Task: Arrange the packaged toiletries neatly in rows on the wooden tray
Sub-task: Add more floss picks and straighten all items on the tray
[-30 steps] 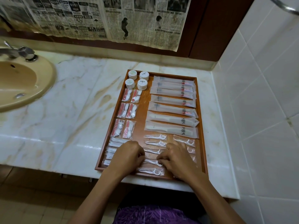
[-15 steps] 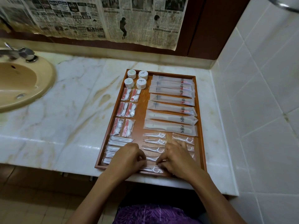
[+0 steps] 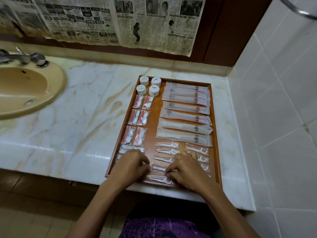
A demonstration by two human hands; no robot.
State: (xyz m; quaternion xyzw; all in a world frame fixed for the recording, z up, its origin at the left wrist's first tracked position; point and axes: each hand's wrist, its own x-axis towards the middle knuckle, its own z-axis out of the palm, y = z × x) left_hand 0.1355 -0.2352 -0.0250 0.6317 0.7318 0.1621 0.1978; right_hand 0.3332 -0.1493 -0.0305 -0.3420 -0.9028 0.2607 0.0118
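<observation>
Reddish-brown, the rectangular wooden tray sits on the white marble counter, its clear-wrapped toiletry packets lying in rows. Your left hand and right hand curl their fingertips onto the white floss-pick packets at its near edge.

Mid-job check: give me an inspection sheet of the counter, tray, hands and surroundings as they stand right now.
Surface: marble counter, stained, tray near its front edge.
Job's things: wooden tray holds round soaps, red-and-white sachets, long sleeved packets, floss picks and cotton swabs, all in rows.
Clutter: nothing seen.
Grippers: left hand and right hand, fingers curled, on the nearest floss picks; grip unclear.
Cables: nothing seen.
Surroundings: sink with tap left, newspaper on the back wall, white tiles right.
</observation>
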